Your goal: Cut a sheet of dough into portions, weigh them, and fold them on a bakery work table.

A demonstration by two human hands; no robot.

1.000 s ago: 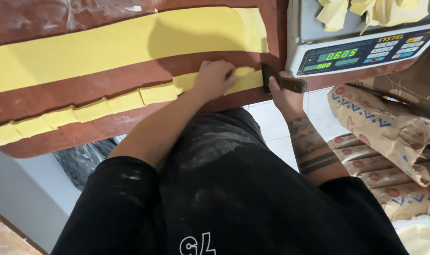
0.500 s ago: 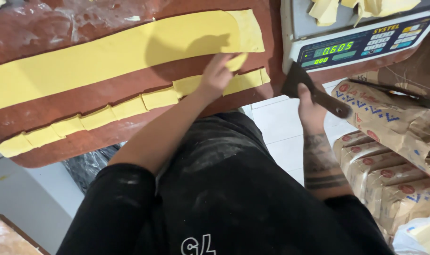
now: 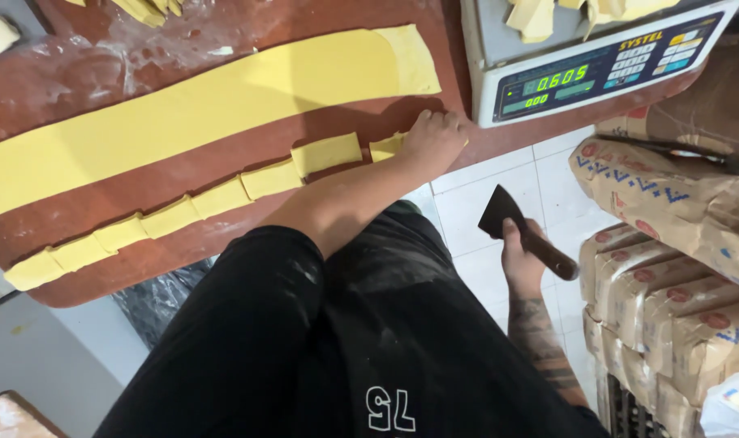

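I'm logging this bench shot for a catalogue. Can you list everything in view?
Dough sheet: one, yellow, long, across the worktop.
Cut dough pieces: a row, yellow, along the near edge.
Worktop: one, reddish-brown, floured.
Scale: one, grey, digital, top right, dough scraps on its pan.
Sacks: several, brown paper, stacked right.
Scraper: one, dark blade, brown handle, over the white tiled floor.
Left hand: on the last cut piece.
Right hand: grip shut on the scraper.
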